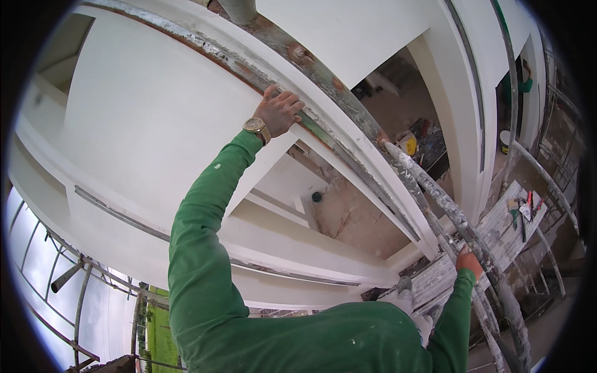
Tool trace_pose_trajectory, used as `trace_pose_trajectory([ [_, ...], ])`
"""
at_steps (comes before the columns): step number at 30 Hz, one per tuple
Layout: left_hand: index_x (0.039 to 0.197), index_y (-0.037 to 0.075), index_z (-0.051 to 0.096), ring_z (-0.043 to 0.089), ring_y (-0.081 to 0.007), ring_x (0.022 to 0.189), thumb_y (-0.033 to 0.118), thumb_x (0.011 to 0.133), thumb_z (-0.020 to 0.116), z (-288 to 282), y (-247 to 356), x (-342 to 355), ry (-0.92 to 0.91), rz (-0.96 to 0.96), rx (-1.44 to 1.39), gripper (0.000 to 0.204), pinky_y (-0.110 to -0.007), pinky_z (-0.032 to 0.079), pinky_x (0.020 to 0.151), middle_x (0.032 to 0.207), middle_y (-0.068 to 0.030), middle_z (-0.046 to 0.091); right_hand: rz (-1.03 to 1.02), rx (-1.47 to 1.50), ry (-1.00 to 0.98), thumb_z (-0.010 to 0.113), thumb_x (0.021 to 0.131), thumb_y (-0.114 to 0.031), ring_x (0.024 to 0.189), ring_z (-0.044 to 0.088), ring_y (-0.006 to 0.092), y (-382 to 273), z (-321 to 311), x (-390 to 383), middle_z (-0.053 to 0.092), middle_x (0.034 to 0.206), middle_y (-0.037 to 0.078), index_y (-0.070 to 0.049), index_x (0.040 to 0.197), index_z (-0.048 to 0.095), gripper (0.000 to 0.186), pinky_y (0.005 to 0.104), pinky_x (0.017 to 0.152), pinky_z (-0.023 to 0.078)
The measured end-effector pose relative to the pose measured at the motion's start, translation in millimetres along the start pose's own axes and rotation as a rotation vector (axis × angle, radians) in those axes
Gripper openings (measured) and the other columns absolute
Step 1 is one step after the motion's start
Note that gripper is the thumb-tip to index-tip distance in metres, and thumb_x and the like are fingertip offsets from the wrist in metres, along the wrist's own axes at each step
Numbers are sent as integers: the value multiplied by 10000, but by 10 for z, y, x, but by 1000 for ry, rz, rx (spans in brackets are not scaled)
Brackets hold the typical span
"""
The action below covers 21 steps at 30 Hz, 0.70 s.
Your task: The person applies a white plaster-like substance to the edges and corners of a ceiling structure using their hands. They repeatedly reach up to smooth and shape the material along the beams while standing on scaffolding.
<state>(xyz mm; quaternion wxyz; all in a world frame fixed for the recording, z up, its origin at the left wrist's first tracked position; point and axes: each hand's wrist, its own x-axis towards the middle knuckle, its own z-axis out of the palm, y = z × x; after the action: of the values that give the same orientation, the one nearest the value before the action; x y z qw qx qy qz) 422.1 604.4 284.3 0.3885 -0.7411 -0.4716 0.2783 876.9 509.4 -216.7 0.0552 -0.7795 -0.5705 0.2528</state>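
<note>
Along the edge of the white wall [143, 118], I have my left hand [280, 112] resting across a long grey strip [320, 132] that slants down from the upper left toward the lower right. The fingers there are bent and a little spread over the strip; from my view I can't tell whether they grip it or only press on it. The strip shows a green patch just beside the hand. A watch [255, 126] sits on that wrist, above the cuff of the green sleeve [202, 211].

Low on the right, my right hand [469, 262] is at the scaffold pole [444, 202], a thick, white-spattered tube. Most of its fingers are hidden from me, so I can't say how far they are closed or whether they have hold of anything.

Beyond that hand, the plank platform [494, 239] carries a small cluster of tools [525, 211], some with red handles. Through the openings I see a yellow item [407, 144] and a white bucket [504, 138]; at lower left lies green grass [160, 329].
</note>
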Motion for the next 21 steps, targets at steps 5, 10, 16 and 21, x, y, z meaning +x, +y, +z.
trace_pose_trajectory([
  [5,1259,158,628,497,-178,1305,425,933,612,-11,19,-34,-41,-22,3,421,-514,195,1146,1314,-28,592,45,35,-51,475,963,-532,1174,592,424,-83,-171,-76,613,1273,260,3,1221,647,618,502,1007,467],
  [10,1297,161,606,464,-182,1341,518,921,603,-65,-88,-61,136,-64,78,519,-500,204,1135,1350,-30,581,95,53,-158,473,962,-534,1071,651,434,-113,-276,-83,671,1158,263,0,1114,707,603,506,950,505],
  [16,1328,138,588,433,-222,1367,538,921,594,-739,-926,-47,436,-421,226,571,-503,181,1134,1388,-50,560,34,49,-97,458,963,-547,999,675,431,-43,-197,-50,697,1054,258,-6,1032,731,610,511,907,522],
  [21,1402,172,547,353,-249,1431,701,875,520,-1246,-1919,-37,410,-588,581,748,-550,163,1137,1488,-54,482,-33,78,-67,447,964,-555,950,692,426,-28,-1,-12,715,982,253,-13,978,748,620,513,876,534],
])
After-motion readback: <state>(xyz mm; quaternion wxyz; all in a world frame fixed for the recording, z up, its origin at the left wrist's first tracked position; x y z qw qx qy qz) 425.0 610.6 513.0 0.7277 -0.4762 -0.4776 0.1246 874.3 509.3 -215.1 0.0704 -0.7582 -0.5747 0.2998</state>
